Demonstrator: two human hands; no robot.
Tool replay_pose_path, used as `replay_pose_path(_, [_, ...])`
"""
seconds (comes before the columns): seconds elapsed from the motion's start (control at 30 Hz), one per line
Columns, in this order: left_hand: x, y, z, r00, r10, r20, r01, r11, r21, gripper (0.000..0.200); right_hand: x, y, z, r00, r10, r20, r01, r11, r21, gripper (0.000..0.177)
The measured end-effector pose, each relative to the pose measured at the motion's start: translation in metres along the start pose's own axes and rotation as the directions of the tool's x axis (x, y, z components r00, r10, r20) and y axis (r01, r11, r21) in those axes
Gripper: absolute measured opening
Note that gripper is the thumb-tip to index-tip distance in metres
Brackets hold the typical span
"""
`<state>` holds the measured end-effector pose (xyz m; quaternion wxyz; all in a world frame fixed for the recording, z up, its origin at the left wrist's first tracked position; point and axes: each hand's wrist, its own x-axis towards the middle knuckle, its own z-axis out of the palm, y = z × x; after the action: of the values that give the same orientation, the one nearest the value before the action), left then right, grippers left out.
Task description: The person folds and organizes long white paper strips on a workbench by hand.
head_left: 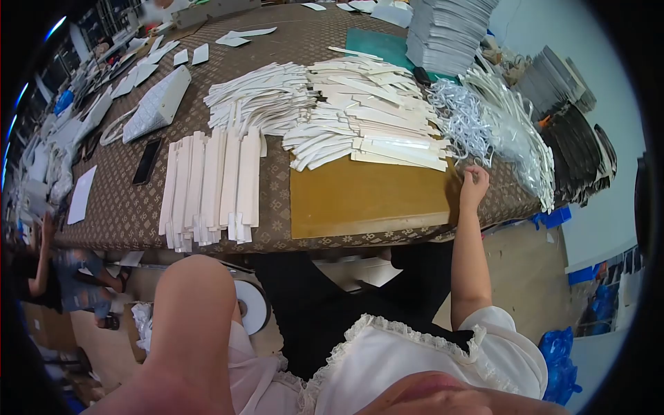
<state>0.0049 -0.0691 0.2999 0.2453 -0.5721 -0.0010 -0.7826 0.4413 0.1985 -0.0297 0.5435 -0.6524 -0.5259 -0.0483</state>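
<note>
Clothing: a white frilled top [387, 360] fills the lower middle of the frame, closest to the lens.
Left arm: a bare left arm [187, 325] is seen at the lower left, bent below the edge of the surface; its hand is not shown, so its grip cannot be told.
Right hand: the right hand [474, 184] is raised at the right of centre, at the right edge of the brown board [366, 197].
Grip: the fingers are curled inward; whether anything is pinched cannot be told.
Cords: a tangle of white cords [460, 117] lies just above the right hand, with its lower strands right at the fingers.
Board: it lies flat at the near edge of the patterned surface [124, 207], its lower part bare.
Strips: a broad pile of white paper strips [366, 114] overlaps the top of the board; a second pile [263, 97] lies to its left.
Row: flat white strips [211, 187] are laid side by side left of the board.
Right edge: clear bundled handles [519, 131] and dark stacks [574, 138] are seen beyond the cords.
Upper frame: a tall stack of grey sheets [446, 31] stands on a green mat [377, 45].
Left side: a white bag [159, 104] and a black phone [146, 161] lie on the surface.
Far left: another person [62, 277] is seated beside the surface.
</note>
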Motion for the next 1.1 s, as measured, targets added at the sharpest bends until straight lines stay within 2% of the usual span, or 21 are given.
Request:
replay_pose_path(0.1, [-0.003, -0.004, 0.021, 0.999, -0.006, 0.039, 0.007, 1.0, -0.018, 0.034, -0.001, 0.01, 0.004, 0.997, -0.039, -0.064, 0.044, 0.996, 0.074, 0.009])
replay_pose_path(0.2, [-0.006, -0.006, 0.03, 0.998, -0.013, 0.067, 0.014, 1.0, -0.025, 0.034, 0.0, 0.023, 0.009, 0.986, 0.165, 0.006, -0.156, 0.917, 0.367, 0.01])
replay_pose_path(0.33, [-0.012, 0.018, -0.002, 0.996, -0.016, 0.09, 0.017, 1.0, -0.007, 0.034, -0.002, 0.019, 0.006, 0.971, 0.236, 0.025, -0.221, 0.858, 0.464, 0.012])
replay_pose_path(0.6, [-0.022, 0.004, 0.006, 0.995, -0.046, 0.085, 0.047, 0.999, -0.013, 0.033, -0.005, 0.012, 0.003, 0.964, 0.263, 0.032, -0.237, 0.801, 0.55, 0.011])
replay_pose_path(0.73, [-0.026, -0.002, 0.008, 0.996, -0.053, 0.076, 0.056, 0.998, -0.027, 0.033, -0.005, 0.013, 0.002, 0.971, 0.238, 0.001, -0.207, 0.842, 0.498, 0.01])
replay_pose_path(1.1, [-0.029, -0.007, 0.009, 0.993, -0.084, 0.078, 0.087, 0.995, -0.037, 0.032, -0.004, 0.019, 0.003, 0.972, 0.234, 0.004, -0.203, 0.833, 0.515, 0.011])
